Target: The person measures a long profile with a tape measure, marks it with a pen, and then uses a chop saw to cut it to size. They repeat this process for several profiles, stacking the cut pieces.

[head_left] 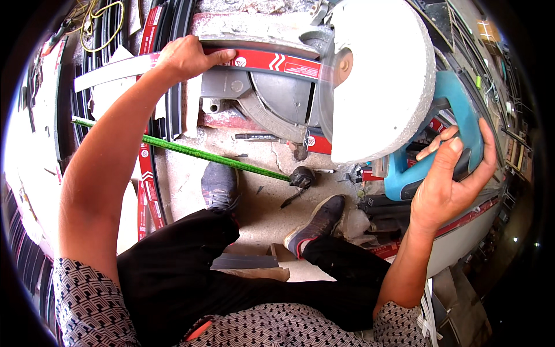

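Concrete floor (254, 217) is carrying this lot. Black tape measure (302, 177) is sitting on it, green blade (214, 157) running off left. Black marker (257, 137) is lying beyond it, to its left; thin stick (325, 170) is lying just right. Dark shoes (220, 184) are standing left of it and nearer-right; crumpled clear plastic (350, 224) is lying farther right.

Under the left hand (186, 58), the long red-faced strip (269, 62) is smooth and glossy. At the right hand (448, 185), the teal plastic loop handle (468, 107) is satin-smooth. Between them, the white disc-shaped guard (384, 81) looks matt, rough-rimmed.
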The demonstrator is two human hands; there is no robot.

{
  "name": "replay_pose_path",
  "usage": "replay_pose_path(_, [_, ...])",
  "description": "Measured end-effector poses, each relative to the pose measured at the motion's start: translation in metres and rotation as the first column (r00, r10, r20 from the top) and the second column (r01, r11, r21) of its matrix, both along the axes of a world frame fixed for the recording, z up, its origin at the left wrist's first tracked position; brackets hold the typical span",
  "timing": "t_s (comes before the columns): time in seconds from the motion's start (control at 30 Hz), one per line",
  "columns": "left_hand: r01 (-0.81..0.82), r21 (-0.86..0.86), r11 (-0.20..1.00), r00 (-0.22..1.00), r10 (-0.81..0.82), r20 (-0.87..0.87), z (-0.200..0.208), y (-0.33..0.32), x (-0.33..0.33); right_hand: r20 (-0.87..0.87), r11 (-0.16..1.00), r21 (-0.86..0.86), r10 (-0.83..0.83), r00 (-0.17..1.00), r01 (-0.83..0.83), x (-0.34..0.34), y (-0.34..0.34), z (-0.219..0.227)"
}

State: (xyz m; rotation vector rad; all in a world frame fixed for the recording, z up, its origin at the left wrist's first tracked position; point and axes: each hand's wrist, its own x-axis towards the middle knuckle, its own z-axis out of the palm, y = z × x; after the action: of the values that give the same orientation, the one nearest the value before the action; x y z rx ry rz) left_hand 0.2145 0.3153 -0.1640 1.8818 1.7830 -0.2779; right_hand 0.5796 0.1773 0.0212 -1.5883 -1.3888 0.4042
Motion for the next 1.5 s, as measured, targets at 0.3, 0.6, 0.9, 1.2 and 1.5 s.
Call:
replay_pose_path(0.3, [0.008, 0.005, 1.000, 1.000, -0.008, -0.008, 0.002, 0.000, 0.001, -0.004, 0.999, 0.036, 0.029, 1.000, -0.028, 0.003, -0.004, -0.008])
replay_pose_path(0.6, [0.003, -0.005, 1.000, 1.000, -0.004, -0.022, 0.004, -0.001, 0.003, 0.010, 0.998, 0.048, 0.032, 0.999, -0.032, 0.006, -0.004, -0.011])
replay_pose_path(0.9, [-0.031, -0.018, 0.999, 0.999, 0.031, 0.015, -0.005, -0.001, -0.004, -0.008, 0.999, 0.043, 0.031, 0.999, -0.031, 0.000, -0.004, -0.012])
replay_pose_path(1.2, [-0.011, 0.047, 0.999, 0.988, 0.004, 0.152, -0.011, 0.000, -0.008, 0.004, 0.993, 0.111, 0.038, 0.999, -0.039, 0.015, -0.008, -0.022])
replay_pose_path(1.5, [-0.030, 0.089, 0.996, 0.981, 0.012, 0.195, 0.007, -0.004, 0.008, 0.189, 0.948, 0.288, 0.082, 0.979, -0.135, 0.026, 0.000, -0.025])
